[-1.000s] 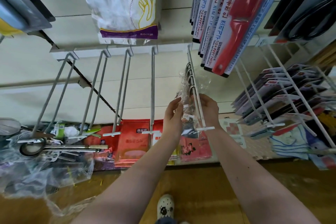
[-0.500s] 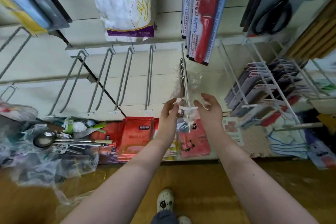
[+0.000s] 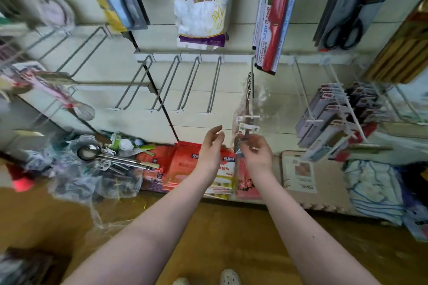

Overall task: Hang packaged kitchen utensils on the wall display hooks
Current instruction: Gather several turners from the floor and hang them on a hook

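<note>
A packaged utensil in clear plastic (image 3: 243, 109) hangs near the tip of a white wall hook (image 3: 251, 90), with other packs behind it on the same hook. My left hand (image 3: 212, 143) is just left of the pack, fingers relaxed, touching nothing. My right hand (image 3: 258, 151) is below the hook's tip with its fingers curled at the pack's lower end. Blur hides whether they pinch it.
Several bare double-wire hooks (image 3: 190, 85) stick out to the left. Glove bags (image 3: 201, 4), red knife packs (image 3: 273, 14) and scissors (image 3: 345, 30) hang above. Loaded hooks (image 3: 335, 109) stand at the right. Ladles in plastic (image 3: 111, 157) and red packets (image 3: 185, 164) lie on the floor.
Both hands have dropped below the hook's tip and away from it. The left hand has let go of the pack, which now hangs on the hook. The view has tilted up.
</note>
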A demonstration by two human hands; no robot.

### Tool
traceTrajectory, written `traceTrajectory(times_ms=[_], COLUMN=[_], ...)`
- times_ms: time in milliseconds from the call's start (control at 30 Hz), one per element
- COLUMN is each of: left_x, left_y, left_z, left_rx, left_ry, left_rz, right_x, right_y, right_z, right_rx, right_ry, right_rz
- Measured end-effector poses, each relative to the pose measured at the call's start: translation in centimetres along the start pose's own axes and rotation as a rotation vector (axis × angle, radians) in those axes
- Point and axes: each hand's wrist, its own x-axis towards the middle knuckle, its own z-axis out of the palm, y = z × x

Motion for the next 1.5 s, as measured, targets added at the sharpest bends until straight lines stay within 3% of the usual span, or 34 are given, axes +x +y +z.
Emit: traceTrajectory(times_ms=[233,433,767,1000,1300,1500], left_x=[-2.1,-4.9,-17.9,-30.2,-42.0,-44.9], left_y=[1.1,0.0,-4.1,-7.5,-11.9,-14.0], left_z=[-6.7,-18.2,-43.1,-56.8,-65.2,-68.9], left_rx=[-0.085,-0.182,-0.288,-0.336,-0.431,-0.513], left_ry=[0.077,0.293,0.738,1.018,1.223,1.318], left_rz=[0.057,0.081,0.085,0.101,0.079,0.05], right_x=[-3.0,-8.7,-28.0,-42.6,-55.4,-59.7], right_y=[-3.2,-4.7,-5.7,-4.4,-2.7,-2.2], right_z=[6.6,16.3,35.5,45.0,51.7,56.7], right_rx=[-0.01,-0.084,-0.193,-0.253,-0.287,-0.338], right_ry=[-0.136,-0.323,-0.736,-1.018,-1.275,-1.343], right_rz=[-0.049,-0.131,-0.3,-0.417,-0.456,-0.506])
